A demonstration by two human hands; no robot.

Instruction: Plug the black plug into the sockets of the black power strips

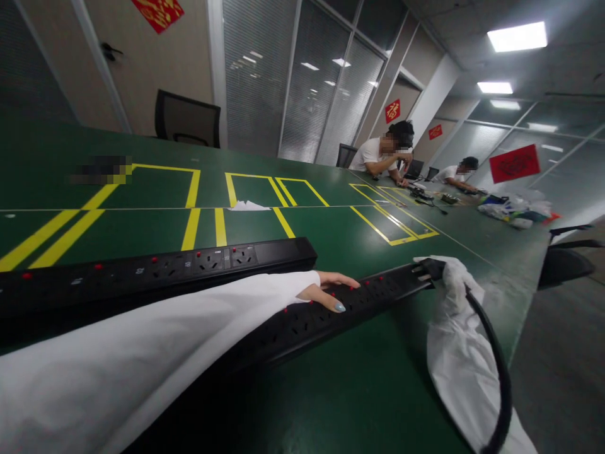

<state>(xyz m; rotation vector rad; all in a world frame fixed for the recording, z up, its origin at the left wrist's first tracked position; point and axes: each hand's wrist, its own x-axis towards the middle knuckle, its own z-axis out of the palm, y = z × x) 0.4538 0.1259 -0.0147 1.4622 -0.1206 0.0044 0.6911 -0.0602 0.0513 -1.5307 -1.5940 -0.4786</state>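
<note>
A dark, pixelated object point(101, 169) lay towards the desk's far edge at the left, and a black mesh chair point(188, 120) stood beyond that edge. The rear power strip point(278, 252) stretched from the left across the desk point(378, 372). Behind it, yellow tape point(191, 230) marked out shapes, with a torn white scrap point(248, 206) among them. The front power strip point(392, 284), set with red switches, ran nearer the close edge, slanting away to the right. The left hand point(333, 293) lay over its middle, palm down, thumb spread wide from the fingers. Two people, one point(378, 154) nearer and one point(456, 173) farther, leaned in at the far edge. By the front strip's right end, a black plug point(431, 269) stuck out at the cuff of the right hand point(449, 274); that sleeve hid the fingers, so their grip could not be told. A thick black cord point(496, 366) curved down beside the sleeve. Plastic bags point(517, 208) were heaped near the desk's right edge.
</note>
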